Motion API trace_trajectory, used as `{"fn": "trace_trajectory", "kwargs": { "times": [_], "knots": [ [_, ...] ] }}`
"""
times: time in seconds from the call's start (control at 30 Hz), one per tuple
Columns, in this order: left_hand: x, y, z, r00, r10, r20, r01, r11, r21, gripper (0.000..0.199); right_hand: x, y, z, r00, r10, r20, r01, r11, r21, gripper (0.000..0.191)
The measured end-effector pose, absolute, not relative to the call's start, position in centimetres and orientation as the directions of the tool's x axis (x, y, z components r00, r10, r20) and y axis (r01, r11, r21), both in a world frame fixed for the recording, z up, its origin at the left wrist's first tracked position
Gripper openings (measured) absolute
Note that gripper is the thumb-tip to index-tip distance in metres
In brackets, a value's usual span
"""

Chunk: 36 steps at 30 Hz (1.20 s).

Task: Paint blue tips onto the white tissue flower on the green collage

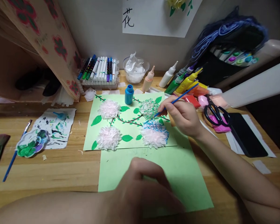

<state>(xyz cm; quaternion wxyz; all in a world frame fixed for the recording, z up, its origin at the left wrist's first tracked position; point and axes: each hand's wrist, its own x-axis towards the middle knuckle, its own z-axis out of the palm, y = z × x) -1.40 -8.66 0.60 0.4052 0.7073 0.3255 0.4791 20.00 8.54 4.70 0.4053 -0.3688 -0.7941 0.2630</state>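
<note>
My right hand [183, 116] pinches a slim blue paintbrush [184, 94], its tip low over the flower at the right of the light green card [91, 127]. That lower right paper flower [154, 137] is pale pink, with blue paint along its upper and right edges. Above it sits a flower dabbed green [149, 107]. Two plain pale pink flowers, an upper one [109, 109] and a lower one [109, 137], are on the left half, among painted leaves and stems. My left hand [147, 183], blurred and bent, is over a second green sheet [189, 168] in front; its fingertips are unclear.
An open blue paint bottle [129, 94] stands on the card's top edge. Behind are markers [100, 69], a glass bowl [135, 73] of white paper and several paint bottles. At left lie a palette [32, 144] and another brush [12, 165]; at right, scissors [216, 115] and a phone [247, 135].
</note>
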Motion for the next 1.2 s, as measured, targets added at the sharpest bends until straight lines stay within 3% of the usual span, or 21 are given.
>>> {"fn": "trace_trajectory", "kwargs": {
  "times": [0.03,0.1,0.23,0.4,0.8,1.2],
  "knots": [
    [-1.1,-6.7,1.0,0.318,0.820,0.477,0.016,-0.507,0.862,0.031,19.9,8.5,4.8,-0.423,0.768,0.480,0.390,0.633,-0.669,0.029],
    [-0.7,-3.9,1.4,0.370,0.798,0.476,0.131,-0.552,0.823,0.025,19.7,8.2,5.0,-0.482,0.693,0.536,0.416,0.719,-0.556,0.025],
    [-0.3,-2.1,0.9,0.472,0.843,0.257,0.410,-0.468,0.783,0.017,19.0,7.5,5.5,-0.606,0.547,0.577,0.397,0.837,-0.377,0.017],
    [-0.2,-2.4,0.2,0.473,0.870,0.139,0.479,-0.386,0.789,0.020,18.4,7.3,5.4,-0.678,0.466,0.568,0.378,0.884,-0.274,0.015],
    [-0.2,-2.3,0.1,0.459,0.885,0.074,0.521,-0.336,0.785,0.025,18.8,7.3,5.0,-0.605,0.585,0.539,0.405,0.810,-0.425,0.015],
    [-0.2,-2.3,0.1,0.461,0.886,0.056,0.533,-0.327,0.780,0.024,18.9,7.3,5.0,-0.541,0.618,0.570,0.432,0.786,-0.442,0.018]
  ]
}}
